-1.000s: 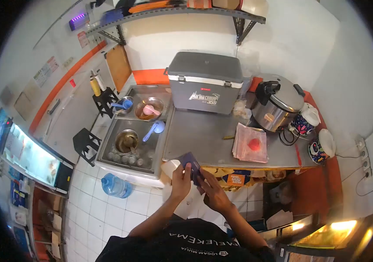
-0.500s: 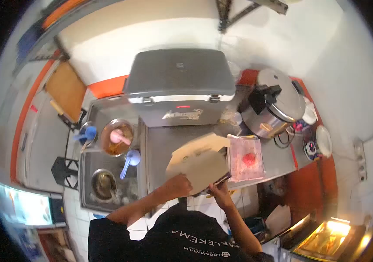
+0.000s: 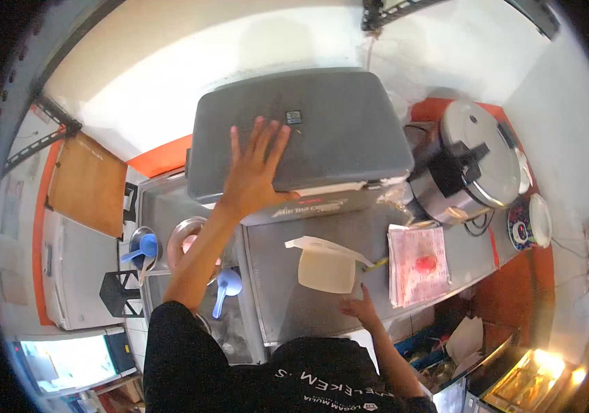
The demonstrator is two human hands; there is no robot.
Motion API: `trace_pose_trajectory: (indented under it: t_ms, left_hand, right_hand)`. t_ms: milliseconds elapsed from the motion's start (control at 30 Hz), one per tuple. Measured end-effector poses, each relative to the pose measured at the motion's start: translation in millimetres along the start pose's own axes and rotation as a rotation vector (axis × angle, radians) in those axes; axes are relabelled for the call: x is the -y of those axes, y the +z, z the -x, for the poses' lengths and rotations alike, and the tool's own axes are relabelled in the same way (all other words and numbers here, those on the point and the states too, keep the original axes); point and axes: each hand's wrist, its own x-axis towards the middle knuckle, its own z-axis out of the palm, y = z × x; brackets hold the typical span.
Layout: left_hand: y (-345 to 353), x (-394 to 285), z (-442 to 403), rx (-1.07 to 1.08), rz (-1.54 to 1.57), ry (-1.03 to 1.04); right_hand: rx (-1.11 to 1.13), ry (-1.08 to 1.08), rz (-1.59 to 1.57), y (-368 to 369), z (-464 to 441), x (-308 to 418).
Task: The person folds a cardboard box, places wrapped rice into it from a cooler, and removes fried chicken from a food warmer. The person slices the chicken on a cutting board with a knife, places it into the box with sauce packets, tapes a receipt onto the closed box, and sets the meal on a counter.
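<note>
My left hand (image 3: 253, 175) lies on the lid of the grey cooler box (image 3: 322, 117), fingers spread and holding nothing. The lid looks shut. In front of the cooler, a cream cardboard food box (image 3: 327, 270) rests on the metal counter with a raised flap along its far side. My right hand (image 3: 361, 308) hovers just at the near right corner of this box, fingers apart; whether it touches the box I cannot tell. To the right lies a stack of printed paper sheets (image 3: 405, 286) with a red round item (image 3: 426, 264) on top.
A large steel pot (image 3: 456, 199) with a black-handled lid stands at the right. Left is a sink (image 3: 243, 337) with a blue scoop (image 3: 228, 282) and a metal bowl (image 3: 179, 237). A lit glass case (image 3: 522, 385) sits at lower right.
The cardboard that both hands held is now on the counter as an open box. My left hand has moved up onto the cooler lid; my right hand has let go. The view has shifted.
</note>
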Motion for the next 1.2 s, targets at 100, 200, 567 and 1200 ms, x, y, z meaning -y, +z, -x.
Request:
trace_pose_trajectory:
  t_ms: [100,200,567,1200]
  left_hand:
    - [-9,2,-2,0.030,-0.105,0.039]
    - [-29,10,-13,-0.157,-0.154,0.000]
    - [-121,99,-164,-0.373,-0.267,-0.022]
    - [-95,48,-56,-0.193,0.165,0.004]
  right_hand:
    - [-0.087,0.218,-0.243,-30,37,57]
    - [0.009,0.131,-0.093,-84,50,96]
    - [-0.191,-0.618,0.885,27,-146,448]
    - [0.965,-0.440,0.340,14,-87,389]
